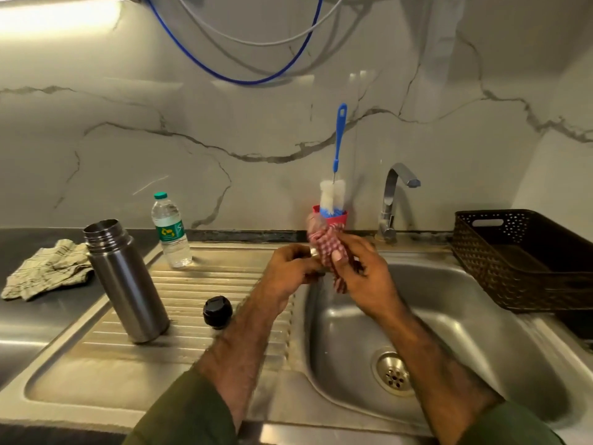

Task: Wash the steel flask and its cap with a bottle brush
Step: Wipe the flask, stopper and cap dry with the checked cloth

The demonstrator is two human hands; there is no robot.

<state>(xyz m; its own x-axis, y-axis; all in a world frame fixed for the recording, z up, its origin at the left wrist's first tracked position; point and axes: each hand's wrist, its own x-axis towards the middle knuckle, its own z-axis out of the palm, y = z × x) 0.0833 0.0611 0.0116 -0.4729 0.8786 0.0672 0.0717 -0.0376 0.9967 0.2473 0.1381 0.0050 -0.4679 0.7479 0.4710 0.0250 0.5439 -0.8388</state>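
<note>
Both hands mid-frame above sink (449,316) rim. Right hand (362,277) fingers curled round red checked cloth (324,247); left hand (288,271) pinches small metal piece (cap part? cannot tell). Steel flask (125,281) upright, open, left on drainboard; black cap (217,311) beside it. Bottle brush (335,187) stands in red cup (340,220) behind hands.

Flask (126,284), cap (217,311) obstructing drainboard (224,277)

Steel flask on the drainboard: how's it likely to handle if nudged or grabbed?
The steel flask is tall, narrow and uncapped, so a push near its mouth would probably tip it. It stands on the ribbed drainboard, so footing may be unsteady. Its smooth wall looks slippery.
</note>
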